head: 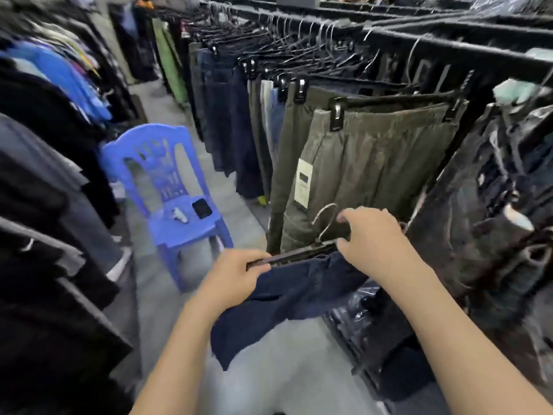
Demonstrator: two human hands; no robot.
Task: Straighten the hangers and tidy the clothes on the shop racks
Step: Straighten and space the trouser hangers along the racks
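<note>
A dark navy garment [287, 298] hangs from a black clip hanger [302, 254] with a metal hook, held low in front of me, off the rack. My left hand [236, 277] pinches the hanger's left end. My right hand [371, 235] grips its right end near the hook. Just behind them, olive trousers [368, 163] with a white tag hang clipped on the black rack rail [449, 46], and a row of dark and grey trousers [236, 121] runs farther along it.
A blue plastic chair [167, 190] stands in the aisle to the left, with a black phone [202, 208] and a small white item on its seat. Shirts and dark clothes [45, 145] crowd the left rack. Bagged dark clothes [493, 220] fill the right. Grey floor runs between.
</note>
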